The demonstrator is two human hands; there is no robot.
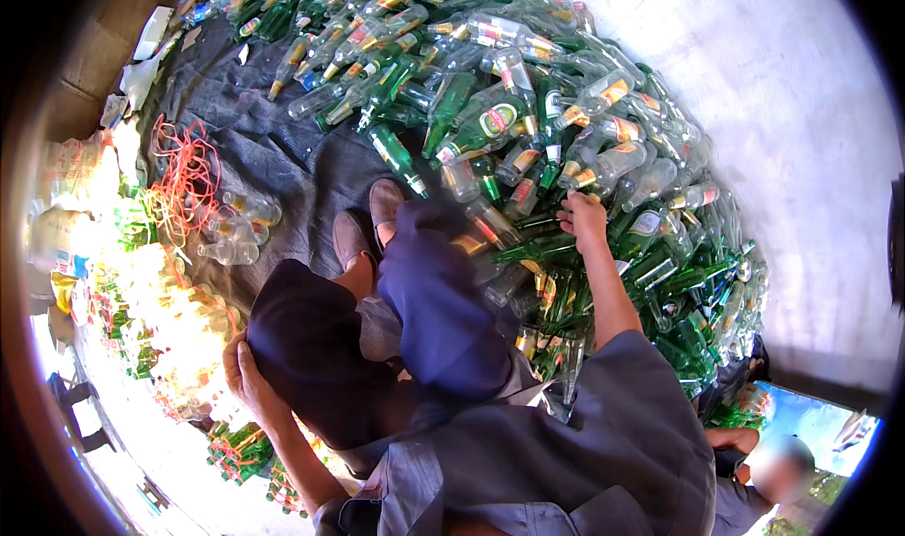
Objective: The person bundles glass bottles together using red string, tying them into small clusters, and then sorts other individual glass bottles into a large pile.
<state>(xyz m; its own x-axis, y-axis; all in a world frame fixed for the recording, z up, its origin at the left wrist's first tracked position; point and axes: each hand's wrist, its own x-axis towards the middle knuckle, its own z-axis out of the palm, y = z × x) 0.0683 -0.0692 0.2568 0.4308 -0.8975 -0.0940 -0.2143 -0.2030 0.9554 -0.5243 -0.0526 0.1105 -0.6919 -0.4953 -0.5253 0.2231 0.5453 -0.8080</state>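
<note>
My right hand (585,219) reaches into a large heap of glass bottles on my right. Its fingertips are at the foiled neck of a clear bottle (614,162) with an orange and yellow label. Whether they grip that neck, I cannot tell. Close by lie a green bottle (645,226) with a pale label and another green bottle (488,127) with a round label. My left hand (249,379) rests against the side of my left knee (300,324), holding nothing, its thumb apart from the fingers.
A tangle of red-orange strings (185,179) and several clear bottles (237,228) lie on the dark ground sheet (283,161). Bundled green bottles (240,451) stand in bright light at my left. A white wall (763,112) backs the heap. Another person (742,490) is behind at the lower right.
</note>
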